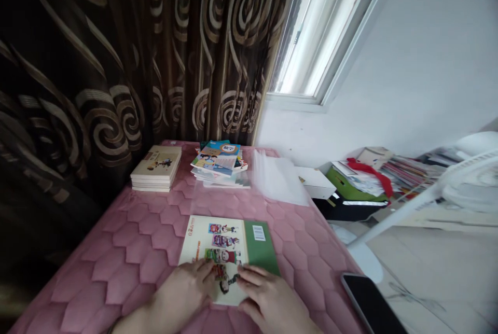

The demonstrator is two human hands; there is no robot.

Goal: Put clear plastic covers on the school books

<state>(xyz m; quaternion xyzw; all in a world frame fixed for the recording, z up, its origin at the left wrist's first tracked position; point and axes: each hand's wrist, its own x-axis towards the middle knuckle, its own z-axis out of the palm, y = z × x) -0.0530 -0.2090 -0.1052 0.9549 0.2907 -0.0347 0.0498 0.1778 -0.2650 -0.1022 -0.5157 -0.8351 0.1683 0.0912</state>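
A book [227, 235] with a cream and green cover, cartoon figures and a barcode lies flat on the pink quilted surface [132, 256], turned sideways to me. My left hand [194, 283] rests on its near left part, fingers slightly bent against the cover. On its near right part lies my right hand [264, 292], fingers spread. Neither hand grips anything. The book's near corners are partly hidden under my hands. What looks like a clear plastic film [229, 200] stretches out just beyond the book's far edge.
Farther back are a stack of cream books [157, 165], a pile of colourful textbooks [218, 160] and translucent plastic sheets [278, 176]. A phone [371, 303] lies at the right edge. Beyond stand a white fan [408, 214] and a box of papers [358, 181]. A patterned curtain [175, 64] hangs behind.
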